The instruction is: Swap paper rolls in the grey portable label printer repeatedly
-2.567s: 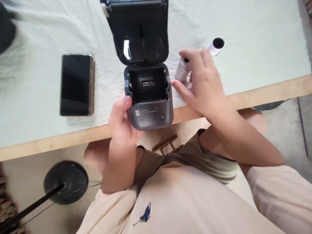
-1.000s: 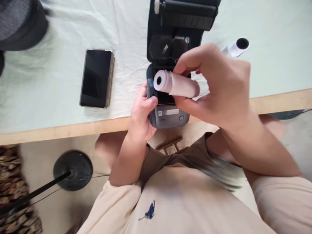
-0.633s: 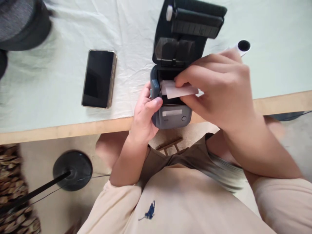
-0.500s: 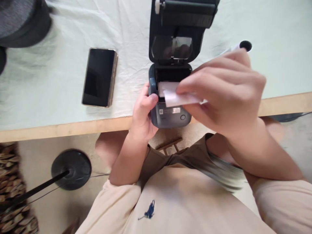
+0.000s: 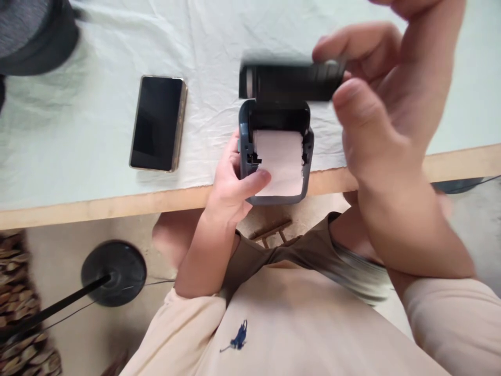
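Head view: a small grey label printer [image 5: 274, 156] is seen at the near edge of the table [image 5: 97, 206], slightly overhanging the bare wooden strip there. It is gripped from its left side by the left hand [image 5: 230, 183], whose thumb is laid across the front left corner, touching the loose end of the paper roll [image 5: 282, 162]. The roll is seated in the open bay, its long axis running left to right, parallel to the near edge; its free end is draped forward over the front face, toward the body.

The black lid [image 5: 291, 82] is raised at the far side of the printer, its long axis also left to right, and is blurred by motion. It is touched at its right end by the right hand [image 5: 376, 104], fingers curled over the top and thumb held below; whether it is truly pinched cannot be told. The lid lies beyond the left hand and just left of the right hand, which is the nearer one to it.

A dark phone [image 5: 158, 122] lies face up on the pale cloth [image 5: 97, 62], well left of the printer. A dark round object [image 5: 35, 28] sits at the far left corner.

No writing on the printer can be read; its front is covered by paper. A small blue horse-and-rider emblem [image 5: 234, 338] is seen on the shirt.
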Demonstrator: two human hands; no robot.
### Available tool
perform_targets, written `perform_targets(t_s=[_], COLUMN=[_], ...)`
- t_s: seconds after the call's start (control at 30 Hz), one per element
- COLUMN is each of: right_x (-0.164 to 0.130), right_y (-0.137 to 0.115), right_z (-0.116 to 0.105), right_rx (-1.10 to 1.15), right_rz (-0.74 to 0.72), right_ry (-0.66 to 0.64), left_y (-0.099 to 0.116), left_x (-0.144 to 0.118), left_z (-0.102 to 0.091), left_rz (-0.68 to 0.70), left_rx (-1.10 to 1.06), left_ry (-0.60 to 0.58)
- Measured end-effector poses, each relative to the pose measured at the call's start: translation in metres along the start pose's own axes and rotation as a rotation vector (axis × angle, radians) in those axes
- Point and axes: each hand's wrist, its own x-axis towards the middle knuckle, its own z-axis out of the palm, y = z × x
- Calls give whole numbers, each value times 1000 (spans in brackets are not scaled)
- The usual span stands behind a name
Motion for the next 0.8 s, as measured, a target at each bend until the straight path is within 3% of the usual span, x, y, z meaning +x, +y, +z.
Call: perform_targets(t_s=[0.1,0.17,0.33,0.63,0.8], right_x=[-2,-3,-7,-15,-14], right_y=[2,5,10,16,18], right_z=[4,9,16,20,19], right_rx=[58,125,171,93,158], right_rz=[-60,-67,45,72,34], right_ry=[135,78,-229,-211,-191], left_y=[2,4,9,14,15], left_x=[-1,-2,-2,3,5], left_z=[2,3,10,11,17], left_rz=[-22,-40,-72,-124,-123], left_rx=[10,15,-7,-120,-42], left_ry=[20,18,35,38,161])
